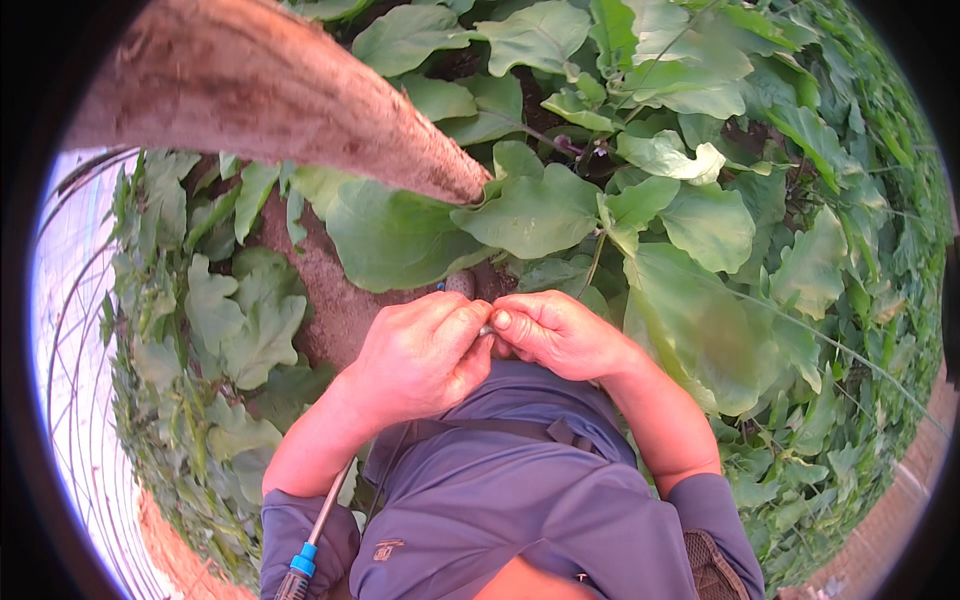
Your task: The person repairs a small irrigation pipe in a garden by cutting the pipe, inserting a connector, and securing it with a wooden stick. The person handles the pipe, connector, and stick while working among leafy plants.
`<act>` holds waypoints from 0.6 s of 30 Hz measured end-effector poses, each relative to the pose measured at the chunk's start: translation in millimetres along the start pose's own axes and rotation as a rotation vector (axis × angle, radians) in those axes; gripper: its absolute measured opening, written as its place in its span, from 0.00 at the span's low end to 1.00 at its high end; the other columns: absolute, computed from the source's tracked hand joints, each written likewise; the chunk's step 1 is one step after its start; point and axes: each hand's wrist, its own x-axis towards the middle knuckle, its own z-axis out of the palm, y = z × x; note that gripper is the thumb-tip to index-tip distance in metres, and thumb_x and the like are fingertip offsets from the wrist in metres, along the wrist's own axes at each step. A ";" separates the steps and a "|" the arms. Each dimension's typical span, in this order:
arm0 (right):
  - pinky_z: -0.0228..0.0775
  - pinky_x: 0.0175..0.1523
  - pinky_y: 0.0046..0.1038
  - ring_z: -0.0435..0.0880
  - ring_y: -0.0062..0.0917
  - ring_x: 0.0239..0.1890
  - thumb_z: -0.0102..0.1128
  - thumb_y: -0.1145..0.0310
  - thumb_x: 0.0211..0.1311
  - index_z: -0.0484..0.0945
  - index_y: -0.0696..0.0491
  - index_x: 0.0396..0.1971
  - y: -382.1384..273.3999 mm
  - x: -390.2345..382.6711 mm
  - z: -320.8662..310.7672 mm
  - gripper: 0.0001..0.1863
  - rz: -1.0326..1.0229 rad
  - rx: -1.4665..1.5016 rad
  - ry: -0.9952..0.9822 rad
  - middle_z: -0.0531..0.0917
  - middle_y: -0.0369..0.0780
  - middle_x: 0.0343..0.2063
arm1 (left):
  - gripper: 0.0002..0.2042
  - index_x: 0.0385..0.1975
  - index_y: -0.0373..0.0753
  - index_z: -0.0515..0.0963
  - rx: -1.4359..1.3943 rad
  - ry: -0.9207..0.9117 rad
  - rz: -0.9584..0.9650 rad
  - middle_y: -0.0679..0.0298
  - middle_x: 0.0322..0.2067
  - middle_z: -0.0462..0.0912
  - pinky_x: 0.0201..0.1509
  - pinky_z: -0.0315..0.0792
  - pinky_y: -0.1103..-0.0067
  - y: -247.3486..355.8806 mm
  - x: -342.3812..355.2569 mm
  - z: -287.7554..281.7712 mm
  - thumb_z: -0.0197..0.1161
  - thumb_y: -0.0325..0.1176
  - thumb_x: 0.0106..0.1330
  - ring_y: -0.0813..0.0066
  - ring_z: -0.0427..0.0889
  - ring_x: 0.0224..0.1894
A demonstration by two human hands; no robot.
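Observation:
My left hand point(420, 352) and my right hand point(562, 336) meet at the fingertips in front of my waist. Both are closed in a pinch around a tiny pale grey thing point(487, 330), mostly covered by the fingers and too small to name. Just beyond the hands spreads a broad green leaf point(400, 235). By my left forearm is a thin metal rod point(328, 505) with a blue collar and a dark handle; neither hand touches it.
A thick wooden post point(270, 110) slants in from the upper left. Dense leafy plants point(690, 220) surround me, with a small purple flower point(598, 153) among them. A thin line point(835, 345) crosses the right side. Bare soil point(325, 290) shows left of the hands.

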 end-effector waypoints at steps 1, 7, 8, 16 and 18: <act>0.67 0.35 0.20 0.71 0.12 0.29 0.50 0.51 0.84 0.80 0.53 0.37 2.1 -1.3 0.6 0.22 0.055 0.031 -0.025 0.79 0.29 0.28 | 0.14 0.41 0.33 0.79 0.006 -0.029 -0.033 0.55 0.32 0.82 0.30 0.78 0.67 2.9 -4.9 2.1 0.71 0.25 0.56 0.55 0.83 0.29; 0.66 0.35 0.20 0.71 0.12 0.29 0.49 0.50 0.84 0.79 0.53 0.38 13.8 -5.7 1.1 0.22 0.202 0.136 -0.138 0.78 0.29 0.28 | 0.11 0.36 0.34 0.78 -0.053 -0.062 -0.083 0.58 0.25 0.76 0.27 0.74 0.64 5.4 -25.8 13.3 0.70 0.24 0.55 0.55 0.80 0.25; 0.67 0.35 0.21 0.71 0.12 0.29 0.50 0.51 0.84 0.79 0.53 0.39 14.6 -5.5 2.4 0.21 0.222 0.188 -0.143 0.78 0.29 0.28 | 0.10 0.36 0.34 0.78 -0.084 -0.039 -0.071 0.58 0.25 0.77 0.26 0.73 0.65 3.7 -28.1 14.8 0.69 0.24 0.55 0.56 0.79 0.24; 0.73 0.41 0.32 0.77 0.33 0.35 0.64 0.68 0.75 0.80 0.58 0.47 6.8 9.4 23.2 0.10 -0.382 -0.576 0.132 0.79 0.42 0.35 | 0.10 0.36 0.35 0.78 -0.102 0.109 -0.097 0.58 0.24 0.77 0.26 0.73 0.65 -14.2 -42.0 -4.4 0.72 0.27 0.57 0.56 0.79 0.23; 0.73 0.41 0.33 0.77 0.33 0.35 0.64 0.69 0.75 0.80 0.58 0.46 4.3 12.6 26.5 0.09 -0.410 -0.571 0.152 0.79 0.41 0.35 | 0.11 0.36 0.33 0.79 -0.150 0.155 -0.084 0.57 0.25 0.78 0.27 0.73 0.66 -14.8 -39.2 -4.6 0.73 0.28 0.60 0.57 0.79 0.24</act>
